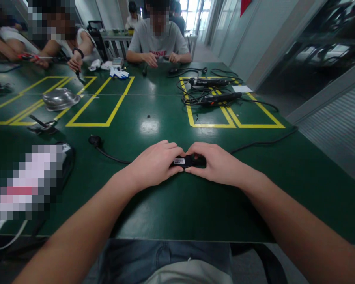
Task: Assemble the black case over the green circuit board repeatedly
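Observation:
A small black corded device (189,161) with a white printed label lies low over the green table, between my two hands. My left hand (156,162) grips its left end, thumb on the near side and fingers on the far side. The right end is pinched the same way by my right hand (217,163), and the fingertips of both hands nearly meet at the middle. Much of the device is hidden by my fingers. From behind my left hand a black cable runs to a power plug (95,140). Another black cable (263,142) leads off past my right wrist.
Black corded tools (221,98) lie within yellow tape at the back right. A metal bowl (61,98), a metal part (43,125) and a blurred-out phone-like item (29,179) are at left. Gloves (118,73) lie farther back. Several people work across the table.

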A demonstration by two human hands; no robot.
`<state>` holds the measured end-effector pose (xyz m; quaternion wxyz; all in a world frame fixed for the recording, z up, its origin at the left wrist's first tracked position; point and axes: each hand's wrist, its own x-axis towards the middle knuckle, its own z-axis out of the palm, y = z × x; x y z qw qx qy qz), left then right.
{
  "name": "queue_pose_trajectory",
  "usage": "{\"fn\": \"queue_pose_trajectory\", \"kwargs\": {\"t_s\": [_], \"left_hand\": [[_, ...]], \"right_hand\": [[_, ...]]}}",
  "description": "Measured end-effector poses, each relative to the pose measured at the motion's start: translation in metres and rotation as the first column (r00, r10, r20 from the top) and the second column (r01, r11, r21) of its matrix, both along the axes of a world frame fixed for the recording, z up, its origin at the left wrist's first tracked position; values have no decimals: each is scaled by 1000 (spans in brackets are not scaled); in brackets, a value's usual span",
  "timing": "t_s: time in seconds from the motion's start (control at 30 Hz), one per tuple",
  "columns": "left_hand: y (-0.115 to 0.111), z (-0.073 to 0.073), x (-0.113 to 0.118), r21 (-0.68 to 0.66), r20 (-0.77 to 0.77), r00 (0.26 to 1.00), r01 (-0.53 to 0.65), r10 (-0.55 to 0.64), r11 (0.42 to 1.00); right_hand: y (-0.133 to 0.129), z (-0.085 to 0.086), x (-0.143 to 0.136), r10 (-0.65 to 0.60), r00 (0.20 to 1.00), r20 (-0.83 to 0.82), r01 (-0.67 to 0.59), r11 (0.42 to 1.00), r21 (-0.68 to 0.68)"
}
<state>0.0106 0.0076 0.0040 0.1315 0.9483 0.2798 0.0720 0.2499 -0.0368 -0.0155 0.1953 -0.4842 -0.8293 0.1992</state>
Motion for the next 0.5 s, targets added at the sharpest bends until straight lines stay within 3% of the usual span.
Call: {"fn": "queue_pose_trajectory", "kwargs": {"t_s": [0.3, 0.5], "left_hand": [[4, -7, -4, -64, 197, 980, 20, -7, 998], [6, -5, -6, -178, 375, 916, -82, 145, 981]], "right_hand": [[3, 0, 0, -47, 996, -78, 40, 996, -81], [1, -2, 0, -124, 977, -172, 99, 984, -146]]}}
